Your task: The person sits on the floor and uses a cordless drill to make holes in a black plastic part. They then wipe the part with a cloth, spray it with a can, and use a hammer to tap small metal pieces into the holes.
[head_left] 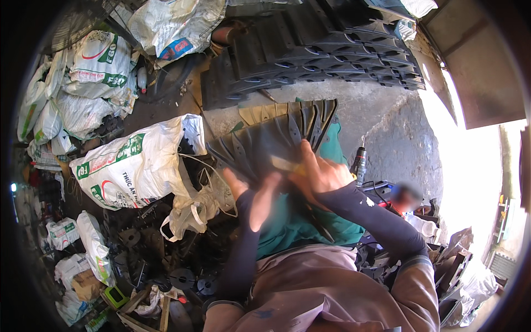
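A large dark ribbed plastic part, fan-shaped with curved fins, rests on my lap over a teal cloth. My right hand grips a small tool with a yellowish handle and presses it against the part's lower edge. My left hand is blurred, fingers spread, lying against the underside of the same part. Both forearms wear dark sleeves.
Stacks of similar black ribbed parts lie behind. White printed sacks and more sacks fill the left. A power drill lies at right on the concrete. Black scrap pieces and a green box litter the floor.
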Tool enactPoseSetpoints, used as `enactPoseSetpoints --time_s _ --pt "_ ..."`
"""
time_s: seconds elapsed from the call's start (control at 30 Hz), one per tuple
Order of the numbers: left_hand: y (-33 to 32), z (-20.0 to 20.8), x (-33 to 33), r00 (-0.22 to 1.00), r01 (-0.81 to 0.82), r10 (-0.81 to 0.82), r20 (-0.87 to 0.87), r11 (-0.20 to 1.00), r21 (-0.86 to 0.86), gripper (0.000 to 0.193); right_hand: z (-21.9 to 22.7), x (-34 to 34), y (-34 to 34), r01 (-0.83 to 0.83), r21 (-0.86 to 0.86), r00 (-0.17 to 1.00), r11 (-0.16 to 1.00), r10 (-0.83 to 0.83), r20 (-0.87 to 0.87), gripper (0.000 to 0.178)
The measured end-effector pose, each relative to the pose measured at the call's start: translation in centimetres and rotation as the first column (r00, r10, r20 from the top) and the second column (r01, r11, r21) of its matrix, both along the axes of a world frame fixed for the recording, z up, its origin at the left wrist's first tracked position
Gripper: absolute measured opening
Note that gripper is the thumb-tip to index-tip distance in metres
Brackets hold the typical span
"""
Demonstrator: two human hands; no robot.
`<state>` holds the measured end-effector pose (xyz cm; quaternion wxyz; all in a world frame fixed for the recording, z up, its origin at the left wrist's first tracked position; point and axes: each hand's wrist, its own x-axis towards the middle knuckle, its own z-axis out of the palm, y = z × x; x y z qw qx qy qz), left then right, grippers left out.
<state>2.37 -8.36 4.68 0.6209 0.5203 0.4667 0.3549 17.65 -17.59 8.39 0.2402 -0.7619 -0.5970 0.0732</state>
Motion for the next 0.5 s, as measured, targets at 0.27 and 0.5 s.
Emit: enactPoseSetpoints --time_s 0.27,0.5 --pt "0.49 0.0 -0.47 0.975 0.151 -0.139 0.172 0.987 -0.059 0.117 -0.29 -0.44 -0.27 -0.019 -0.031 0.997 0.999 0.017 -0.076 0.084" --pt "0.2 -0.08 -0.72 0.991 0.099 -0.103 -0.09 0.994 -0.049 0.122 0.17 0.07 -1.15 -0.043 -0.063 0.997 0.997 0.039 -0.064 0.082"
